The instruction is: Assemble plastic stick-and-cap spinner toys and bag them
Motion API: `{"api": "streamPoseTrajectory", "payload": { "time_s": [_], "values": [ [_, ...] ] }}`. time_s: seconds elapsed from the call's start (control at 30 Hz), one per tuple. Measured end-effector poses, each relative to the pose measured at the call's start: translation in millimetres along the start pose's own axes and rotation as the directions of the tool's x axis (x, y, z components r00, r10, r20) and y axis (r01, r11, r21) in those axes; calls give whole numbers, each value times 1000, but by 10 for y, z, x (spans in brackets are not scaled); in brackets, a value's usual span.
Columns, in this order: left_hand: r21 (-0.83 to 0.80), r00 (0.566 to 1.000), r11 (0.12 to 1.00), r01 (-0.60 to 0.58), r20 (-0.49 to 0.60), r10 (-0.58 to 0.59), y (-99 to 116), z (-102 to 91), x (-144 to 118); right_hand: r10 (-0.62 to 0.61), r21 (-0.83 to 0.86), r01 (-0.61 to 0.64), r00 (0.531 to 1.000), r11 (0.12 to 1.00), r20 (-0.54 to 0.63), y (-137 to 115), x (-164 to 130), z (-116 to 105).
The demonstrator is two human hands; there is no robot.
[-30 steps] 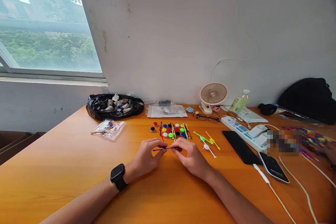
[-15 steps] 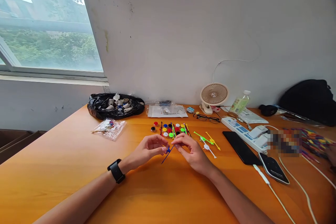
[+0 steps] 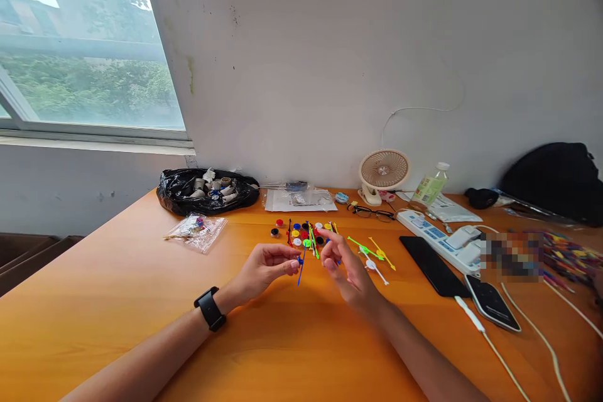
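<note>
My left hand [image 3: 271, 264] pinches a blue arrow spinner [image 3: 301, 267], a thin pointer with a round hub, between thumb and fingertips above the table. My right hand [image 3: 346, 267] is just to the right of it, fingers apart and holding nothing. Beyond the hands lie several small round discs [image 3: 296, 242] in red, blue, white, yellow, green and black. Loose arrow pointers [image 3: 311, 242] lie among them, partly hidden by my right hand. To the right of that hand rest a green arrow spinner [image 3: 365, 247], a yellow arrow spinner [image 3: 380, 253] and a white arrow spinner [image 3: 372, 266].
A black plastic bag [image 3: 172, 191] with scraps and a clear bag [image 3: 207, 235] lie at the left. Along the back are a fan [image 3: 384, 169], glasses [image 3: 372, 212] and a bottle [image 3: 431, 185]. A power strip [image 3: 436, 239], black phone [image 3: 431, 264] and cables occupy the right.
My right hand has let go of the blue spinner, opened and moved slightly right. The spinner, still in my left hand, has turned more upright.
</note>
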State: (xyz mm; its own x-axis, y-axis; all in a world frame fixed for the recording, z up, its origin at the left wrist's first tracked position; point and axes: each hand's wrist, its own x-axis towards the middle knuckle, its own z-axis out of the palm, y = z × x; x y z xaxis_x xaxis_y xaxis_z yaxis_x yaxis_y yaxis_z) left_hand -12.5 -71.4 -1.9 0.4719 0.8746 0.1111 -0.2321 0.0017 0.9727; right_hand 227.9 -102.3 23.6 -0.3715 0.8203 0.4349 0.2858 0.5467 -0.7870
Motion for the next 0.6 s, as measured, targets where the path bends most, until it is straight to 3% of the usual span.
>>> {"api": "streamPoseTrajectory", "payload": {
  "time_s": [0.17, 0.23, 0.3, 0.37, 0.47, 0.6],
  "values": [
    [-4, 998, 1000, -14, -54, 14, 5, 18, -6, 17, 122, -20, 1000, 992, 25, 12, -22, 12],
    [-11, 997, 1000, -23, -78, 22, 22, 34, -4, 59, 157, -82, 987, 984, 147, 46, -15, -6],
    [-9, 994, 999, -33, -104, 32, 43, 47, 0, 98, 190, -171, 933, 967, 346, 84, -3, -37],
    [0, 992, 999, -39, -123, 39, 61, 53, 4, 112, 224, -226, 896, 948, 430, 112, 13, -67],
    [8, 991, 999, -41, -126, 42, 75, 53, 6, 123, 278, -227, 931, 933, 344, 116, 28, -85],
    [14, 993, 999, -34, -112, 35, 82, 53, 1, 151, 280, -238, 942, 930, 300, 83, 21, -64]
  ]
}}
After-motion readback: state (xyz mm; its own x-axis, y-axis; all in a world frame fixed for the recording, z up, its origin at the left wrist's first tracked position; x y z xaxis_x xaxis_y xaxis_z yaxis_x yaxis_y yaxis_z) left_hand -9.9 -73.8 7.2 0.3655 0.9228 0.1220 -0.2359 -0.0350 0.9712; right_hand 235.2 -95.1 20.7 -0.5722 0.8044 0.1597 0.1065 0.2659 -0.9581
